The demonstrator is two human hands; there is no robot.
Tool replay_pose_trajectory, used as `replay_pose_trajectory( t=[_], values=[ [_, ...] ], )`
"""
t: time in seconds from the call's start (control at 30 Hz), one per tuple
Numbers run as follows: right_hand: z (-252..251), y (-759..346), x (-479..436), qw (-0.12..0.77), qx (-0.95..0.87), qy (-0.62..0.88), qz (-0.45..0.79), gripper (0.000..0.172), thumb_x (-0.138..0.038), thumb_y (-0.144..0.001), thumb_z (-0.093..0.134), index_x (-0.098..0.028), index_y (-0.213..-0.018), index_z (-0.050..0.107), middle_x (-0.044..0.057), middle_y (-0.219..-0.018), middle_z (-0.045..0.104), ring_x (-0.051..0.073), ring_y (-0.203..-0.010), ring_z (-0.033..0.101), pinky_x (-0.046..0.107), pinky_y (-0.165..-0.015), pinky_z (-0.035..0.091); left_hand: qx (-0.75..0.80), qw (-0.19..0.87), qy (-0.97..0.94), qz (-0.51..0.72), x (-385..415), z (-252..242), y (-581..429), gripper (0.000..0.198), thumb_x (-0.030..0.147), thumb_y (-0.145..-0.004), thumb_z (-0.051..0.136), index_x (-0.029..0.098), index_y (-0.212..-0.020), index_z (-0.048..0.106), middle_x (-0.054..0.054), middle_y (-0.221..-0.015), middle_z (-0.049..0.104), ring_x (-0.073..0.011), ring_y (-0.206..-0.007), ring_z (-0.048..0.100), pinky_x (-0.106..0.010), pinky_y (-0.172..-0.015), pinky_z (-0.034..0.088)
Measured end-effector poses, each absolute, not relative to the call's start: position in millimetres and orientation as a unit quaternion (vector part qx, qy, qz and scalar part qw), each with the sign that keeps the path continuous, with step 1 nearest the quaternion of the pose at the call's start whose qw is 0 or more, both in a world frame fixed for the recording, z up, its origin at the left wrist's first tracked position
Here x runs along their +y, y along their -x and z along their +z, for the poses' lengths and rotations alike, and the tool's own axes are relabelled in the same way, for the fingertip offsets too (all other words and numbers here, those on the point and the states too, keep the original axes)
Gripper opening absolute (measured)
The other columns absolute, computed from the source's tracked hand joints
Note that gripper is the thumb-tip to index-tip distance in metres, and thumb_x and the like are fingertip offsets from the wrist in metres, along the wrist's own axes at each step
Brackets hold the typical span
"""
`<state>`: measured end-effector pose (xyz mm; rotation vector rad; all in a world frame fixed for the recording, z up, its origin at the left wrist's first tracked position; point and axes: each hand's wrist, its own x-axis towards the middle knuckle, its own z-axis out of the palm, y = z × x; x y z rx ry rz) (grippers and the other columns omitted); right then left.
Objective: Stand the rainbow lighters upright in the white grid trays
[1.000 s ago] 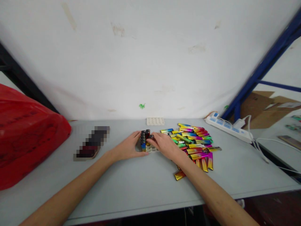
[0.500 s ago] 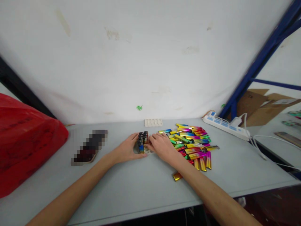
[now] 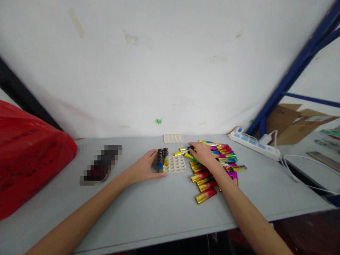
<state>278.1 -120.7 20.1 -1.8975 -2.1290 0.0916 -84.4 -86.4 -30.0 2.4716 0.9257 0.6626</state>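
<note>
A white tray with rows of round holes (image 3: 176, 164) lies on the table in front of me. Several lighters (image 3: 160, 159) with black tops stand upright at its left end. My left hand (image 3: 145, 166) is curled around that end, thumb along the front edge and fingers behind, steadying the tray and the standing lighters. Over the left part of a pile of shiny, many-coloured lighters (image 3: 205, 186), my right hand (image 3: 202, 153) has its thumb and fingers around the dark end of one lighter. The palm partly hides that grip.
A second white holed tray (image 3: 173, 138) lies by the wall. On the left are a pixelated phone-like object (image 3: 102, 164) and a red plastic bag (image 3: 32, 156). A white power strip (image 3: 253, 144) with cables, a blue frame (image 3: 292, 67) and cardboard boxes (image 3: 287, 122) stand right.
My right hand has moved from the tray rightward to the lighter pile, uncovering the tray's holes and a yellow lighter standing in it. My left hand has stayed at the tray's left end.
</note>
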Motion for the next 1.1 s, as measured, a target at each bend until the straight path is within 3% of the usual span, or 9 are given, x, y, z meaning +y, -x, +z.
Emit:
replay_pose_trajectory(
  t=[0.2,0.37,0.53,0.7,0.77,0.9,0.97,1.1],
  values=[
    [20,-281,-119,0.138,-0.745,0.651,0.036,0.034,-0.015,-0.119,0.076,-0.021,-0.148,0.092,0.019,-0.148,0.087,0.032,-0.143,0.082,0.044,-0.127,0.058,0.34,0.207,-0.885,0.242,-86,-32,85,0.104,0.069,-0.089,0.109,0.031,-0.177,0.07,-0.021,-0.18,0.071,-0.0516,-0.171,0.069,-0.073,-0.15,0.054],
    [16,-282,-117,0.197,-0.743,0.64,0.022,0.023,-0.019,-0.123,0.072,-0.019,-0.135,0.091,0.019,-0.142,0.087,0.031,-0.131,0.083,0.042,-0.12,0.059,0.337,0.205,-0.883,0.255,-86,-32,84,0.102,0.065,-0.086,0.111,0.033,-0.175,0.072,-0.02,-0.178,0.073,-0.0524,-0.168,0.071,-0.074,-0.147,0.057],
    [16,-281,-115,0.359,-0.691,0.617,0.116,0.02,-0.035,-0.122,0.074,-0.022,-0.128,0.088,0.006,-0.096,0.088,0.027,-0.091,0.083,0.037,-0.094,0.061,0.338,0.204,-0.883,0.254,-88,-31,82,0.101,0.067,-0.087,0.11,0.032,-0.173,0.072,-0.02,-0.178,0.073,-0.0522,-0.167,0.071,-0.073,-0.147,0.057],
    [18,-267,-115,0.531,-0.605,0.55,0.223,0.06,-0.085,-0.096,0.086,-0.026,-0.092,0.079,0.001,-0.079,0.072,0.024,-0.08,0.07,0.035,-0.077,0.058,0.345,0.19,-0.878,0.271,-90,-34,78,0.09,0.071,-0.09,0.106,0.028,-0.163,0.077,-0.02,-0.169,0.077,-0.051,-0.16,0.076,-0.07,-0.143,0.061],
    [20,-259,-117,0.562,-0.578,0.528,0.267,0.069,-0.096,-0.09,0.083,-0.028,-0.092,0.073,0.001,-0.083,0.071,0.024,-0.083,0.07,0.034,-0.077,0.06,0.347,0.187,-0.877,0.276,-90,-35,76,0.085,0.073,-0.091,0.105,0.027,-0.158,0.078,-0.02,-0.168,0.077,-0.0501,-0.158,0.077,-0.069,-0.142,0.063],
    [28,-243,-127,0.572,-0.562,0.455,0.387,0.071,-0.1,-0.093,0.08,-0.033,-0.103,0.061,-0.003,-0.082,0.069,0.021,-0.076,0.068,0.035,-0.077,0.064,0.352,0.179,-0.874,0.282,-89,-37,75,0.086,0.077,-0.089,0.105,0.027,-0.155,0.079,-0.019,-0.167,0.078,-0.0483,-0.157,0.078,-0.066,-0.142,0.063],
    [33,-237,-133,0.58,-0.556,0.429,0.414,0.072,-0.101,-0.093,0.081,-0.034,-0.105,0.058,-0.008,-0.072,0.056,0.019,-0.065,0.057,0.032,-0.066,0.057,0.355,0.181,-0.873,0.281,-89,-37,76,0.088,0.077,-0.089,0.105,0.027,-0.157,0.079,-0.019,-0.168,0.078,-0.048,-0.158,0.077,-0.065,-0.143,0.062],
    [39,-230,-140,0.588,-0.543,0.428,0.419,0.079,-0.107,-0.087,0.083,-0.034,-0.106,0.06,-0.014,-0.066,0.036,0.014,-0.054,0.031,0.027,-0.049,0.03,0.362,0.191,-0.871,0.27,-88,-38,78,0.092,0.077,-0.089,0.105,0.026,-0.161,0.077,-0.021,-0.171,0.076,-0.0491,-0.161,0.075,-0.067,-0.144,0.06]
  ],
)
